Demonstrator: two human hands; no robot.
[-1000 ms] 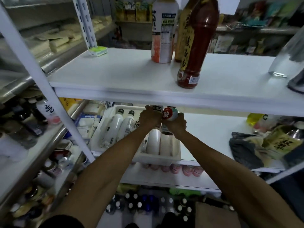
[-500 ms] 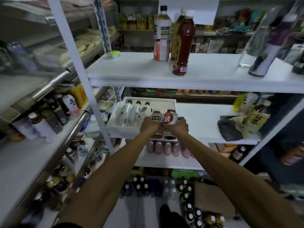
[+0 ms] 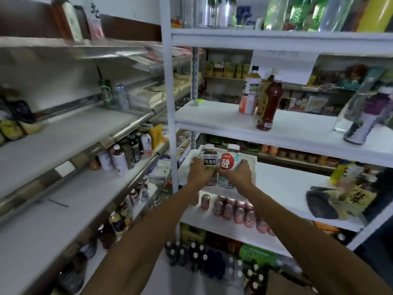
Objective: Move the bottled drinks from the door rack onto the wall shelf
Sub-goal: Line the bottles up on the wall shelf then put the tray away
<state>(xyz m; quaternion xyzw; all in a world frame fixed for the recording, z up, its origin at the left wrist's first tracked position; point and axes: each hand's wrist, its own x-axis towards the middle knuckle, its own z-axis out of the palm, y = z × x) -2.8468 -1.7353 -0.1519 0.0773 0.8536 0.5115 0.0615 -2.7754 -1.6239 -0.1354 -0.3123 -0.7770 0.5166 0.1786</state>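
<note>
Bottled drinks, two of them, are up in my hands side by side. My left hand (image 3: 201, 173) is wrapped round the lower body of a dark oolong tea bottle (image 3: 210, 159), and my right hand (image 3: 239, 174) is wrapped round a white bottle (image 3: 229, 162) with a round red label. Both stand upright with white caps on top, close together; I cannot tell whether their sides touch. I hold them in front of a white tray (image 3: 185, 167) that sits on the lower white shelf (image 3: 282, 184), just right of the upright post (image 3: 169, 103). Further right on that shelf a dark cloth (image 3: 321, 203) lies beside a yellow-labelled bottle (image 3: 359, 196). One level up, the wide white shelf (image 3: 212, 118) carries a tall red-brown bottle (image 3: 269, 105) near its front edge, an orange-and-white bottle (image 3: 249, 92) just behind it to the left, and a small green box (image 3: 198, 102) near the left end; the bottles at its far right are too blurred to name. Under my hands a row of pink bottles (image 3: 238, 211) fills the next shelf down, and dark capped bottles (image 3: 197, 256) stand on the floor. To my left run long grey shelves (image 3: 63, 145) with mixed bottles (image 3: 120, 160).
</note>
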